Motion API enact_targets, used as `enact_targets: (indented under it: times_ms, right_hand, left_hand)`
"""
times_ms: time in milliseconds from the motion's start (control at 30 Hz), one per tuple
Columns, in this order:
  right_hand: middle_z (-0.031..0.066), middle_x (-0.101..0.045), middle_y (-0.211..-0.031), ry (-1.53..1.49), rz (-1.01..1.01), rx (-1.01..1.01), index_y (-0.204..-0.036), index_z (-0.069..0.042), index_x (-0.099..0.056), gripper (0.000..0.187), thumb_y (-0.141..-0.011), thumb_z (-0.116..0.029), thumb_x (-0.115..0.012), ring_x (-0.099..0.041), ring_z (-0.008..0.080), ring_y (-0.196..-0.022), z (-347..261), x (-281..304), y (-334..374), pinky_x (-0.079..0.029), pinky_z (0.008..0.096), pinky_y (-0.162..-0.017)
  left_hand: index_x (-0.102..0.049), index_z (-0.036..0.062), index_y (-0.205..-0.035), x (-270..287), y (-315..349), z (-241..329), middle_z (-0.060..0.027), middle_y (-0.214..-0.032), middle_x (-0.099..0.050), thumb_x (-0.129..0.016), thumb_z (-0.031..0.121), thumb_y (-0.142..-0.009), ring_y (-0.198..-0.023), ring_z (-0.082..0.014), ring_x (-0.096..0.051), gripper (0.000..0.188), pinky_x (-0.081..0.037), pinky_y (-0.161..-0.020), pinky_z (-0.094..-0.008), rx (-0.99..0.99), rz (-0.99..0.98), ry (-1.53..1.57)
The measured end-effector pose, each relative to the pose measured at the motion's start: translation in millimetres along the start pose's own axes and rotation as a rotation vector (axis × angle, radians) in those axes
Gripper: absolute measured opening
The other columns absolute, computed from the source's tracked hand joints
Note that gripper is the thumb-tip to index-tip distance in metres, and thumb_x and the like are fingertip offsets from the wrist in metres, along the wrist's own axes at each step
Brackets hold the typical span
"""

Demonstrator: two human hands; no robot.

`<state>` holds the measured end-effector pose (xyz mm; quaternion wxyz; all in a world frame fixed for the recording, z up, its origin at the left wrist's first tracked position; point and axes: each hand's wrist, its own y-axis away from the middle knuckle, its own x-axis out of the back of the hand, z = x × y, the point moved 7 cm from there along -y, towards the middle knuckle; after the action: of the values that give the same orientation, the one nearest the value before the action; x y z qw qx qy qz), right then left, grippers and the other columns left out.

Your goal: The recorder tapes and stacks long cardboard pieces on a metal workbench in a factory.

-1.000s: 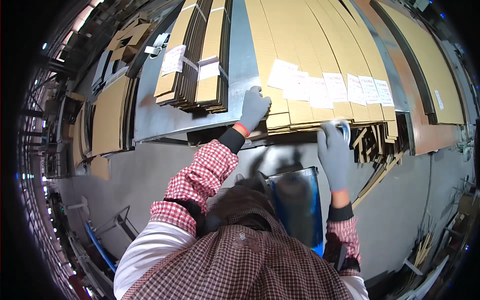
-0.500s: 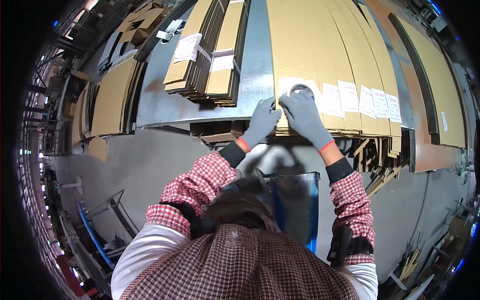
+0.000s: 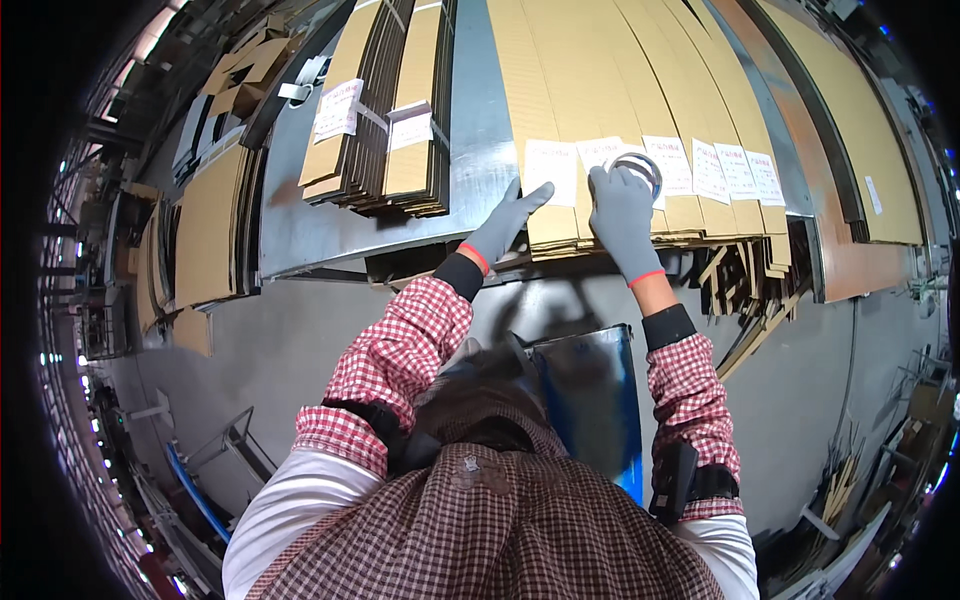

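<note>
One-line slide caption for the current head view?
Gloved right hand gripping a ring-shaped roll over labelled cardboard; left hand spread at its left edge, strapped bundles farther left.

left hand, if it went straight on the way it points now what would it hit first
Probably the white label on the leftmost cardboard of the fanned stack; the thumb of the left hand overlaps it in view, though contact is unclear.

On the table (image 3: 480, 150), two cardboard bundles (image 3: 415, 75) lie left of cardboard strips (image 3: 590, 80) with labels (image 3: 668, 165) on their near ends.
</note>
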<state>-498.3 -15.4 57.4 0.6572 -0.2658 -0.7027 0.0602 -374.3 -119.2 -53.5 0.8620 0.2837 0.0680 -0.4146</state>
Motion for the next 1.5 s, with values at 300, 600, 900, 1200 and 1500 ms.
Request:
enact_targets:
  times_ms: [300,600,900,1200,1500]
  right_hand:
    - [0.0092,-0.057,-0.078,-0.039,0.030,0.056,-0.089,-0.008,-0.054,0.016,-0.074,-0.005,-0.058,-0.058,0.0273,-0.084,-2,-6,-1,-0.042,0.0414,-0.072]
    - [0.0160,-0.063,-0.092,-0.349,0.118,-0.021,-0.113,-0.004,-0.059,0.028,-0.086,-0.008,-0.059,-0.059,0.0358,-0.090,-39,77,23,-0.045,0.0458,-0.079]
    - [0.0157,-0.055,-0.087,-0.415,-0.280,0.102,-0.102,-0.006,-0.059,0.023,-0.079,-0.005,-0.058,-0.052,0.0351,-0.090,-116,91,123,-0.043,0.0440,-0.081]
    - [0.0129,-0.067,-0.109,-0.598,-0.492,-0.066,-0.120,-0.006,-0.061,0.032,-0.090,-0.013,-0.058,-0.065,0.0273,-0.094,-117,166,82,-0.050,0.0344,-0.085]
    - [0.0133,-0.069,-0.105,-0.837,-0.803,0.137,-0.125,-0.007,-0.061,0.033,-0.096,-0.020,-0.055,-0.068,0.0238,-0.082,-151,174,90,-0.053,0.0327,-0.078]
  left_hand:
    - [-0.018,0.0039,-0.149,3,-6,-16,-0.0162,-0.137,-0.047,-0.069,0.026,-0.089,-0.124,-0.0251,-0.050,0.081,-0.045,-0.101,-0.0379,-0.051,-0.101,0.309]
    - [-0.022,0.0104,-0.149,-61,169,-91,-0.0111,-0.133,-0.049,-0.066,0.017,-0.091,-0.121,-0.0206,-0.050,0.073,-0.045,-0.099,-0.0343,-0.100,0.080,0.105]
    - [-0.033,0.0011,-0.132,-48,158,-117,-0.0125,-0.122,-0.051,-0.071,0.020,-0.085,-0.112,-0.0200,-0.051,0.063,-0.046,-0.090,-0.0331,-0.338,-0.068,-0.058]
    - [-0.019,-0.0087,-0.147,-23,241,27,-0.0239,-0.124,-0.053,-0.081,0.035,-0.069,-0.112,-0.0323,-0.054,0.109,-0.044,-0.097,-0.0407,-0.350,-0.093,-0.687]
    - [-0.040,0.0030,-0.143,-82,277,97,-0.0178,-0.101,-0.068,-0.069,0.015,-0.080,-0.073,-0.0215,-0.067,0.070,-0.054,-0.072,-0.0294,-0.642,-0.396,-0.871]
